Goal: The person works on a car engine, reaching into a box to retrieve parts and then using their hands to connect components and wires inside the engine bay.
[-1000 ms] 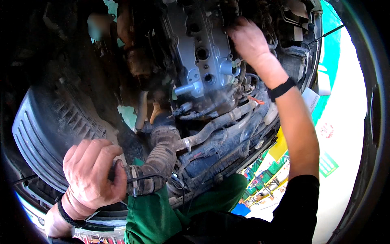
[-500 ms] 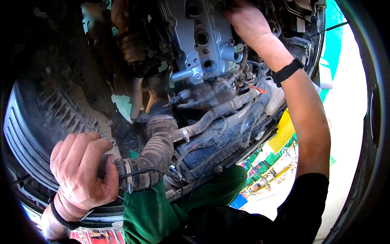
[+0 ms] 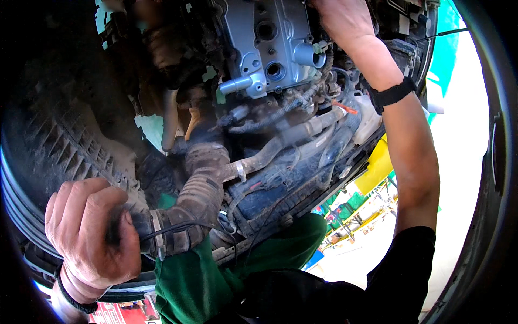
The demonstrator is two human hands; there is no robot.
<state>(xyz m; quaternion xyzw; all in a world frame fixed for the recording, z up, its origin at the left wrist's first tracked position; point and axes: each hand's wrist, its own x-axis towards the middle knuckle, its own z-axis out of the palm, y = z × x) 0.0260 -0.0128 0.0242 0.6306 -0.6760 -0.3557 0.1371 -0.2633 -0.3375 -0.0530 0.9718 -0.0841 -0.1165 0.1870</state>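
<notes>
Rubber hose [image 3: 197, 200] end clenched in left hand [image 3: 91, 237], tightly hemmed.

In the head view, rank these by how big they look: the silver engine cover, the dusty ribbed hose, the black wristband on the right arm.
1. Dusty ribbed hose and silver engine cover: look alike; the hose is nearer the camera, the cover cut off by the frame.
2. Black wristband, clearly smallest.

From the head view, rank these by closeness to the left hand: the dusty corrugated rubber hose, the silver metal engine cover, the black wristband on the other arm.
1. Dusty corrugated rubber hose: its end is at the left hand, low left.
2. Silver metal engine cover: top centre.
3. Black wristband: upper right, on the right forearm.
</notes>
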